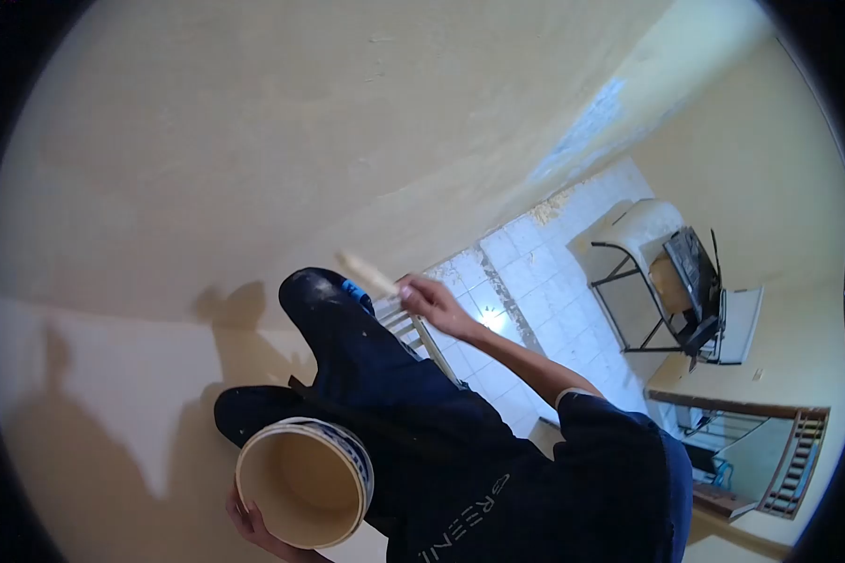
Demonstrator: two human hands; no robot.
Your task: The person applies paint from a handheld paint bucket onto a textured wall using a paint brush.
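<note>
My left hand [253,525] is wrapped round the outer side of a round bucket [300,483], its fingers near the rim. The bucket is tilted so that I look into its cream-coloured inside, and it sits against my dark trousers. My right hand [430,302] is closed on the end of a pale, elongated brush-like tool [368,274], blurred by motion. The tool's far end points towards the cream wall [253,131] and overlaps it in this view.
Beneath my right arm is a pale slatted seat or frame [413,330]. White floor tiles [559,300] run along the wall, with crumbs near its foot. A chair [634,281] stacked with items stands to the right, near a framed mirror [742,460]. The wall has a bluish worn patch [587,127].
</note>
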